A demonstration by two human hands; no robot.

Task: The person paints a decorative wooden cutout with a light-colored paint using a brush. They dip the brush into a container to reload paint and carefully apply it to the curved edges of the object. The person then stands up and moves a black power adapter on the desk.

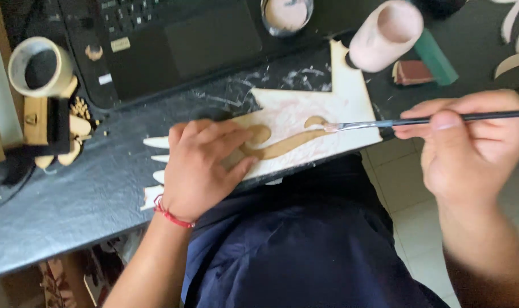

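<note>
Right now both hands work at the middle of the frame: the left hand (199, 165) presses flat, fingers spread, on the pale flat wooden cutout (305, 122) lying on the dark paint-smeared surface (71, 194). Its long axis runs left to right. From the right, the right hand (470, 145) pinches a thin dark-handled paintbrush (419, 120), bristles touching the cutout's centre.

A black laptop (157, 40) sits on the dark table (60, 194). A roll of tape (40, 67) is at the left. A green block (436, 57) lies near a pink cup (385, 35).
</note>
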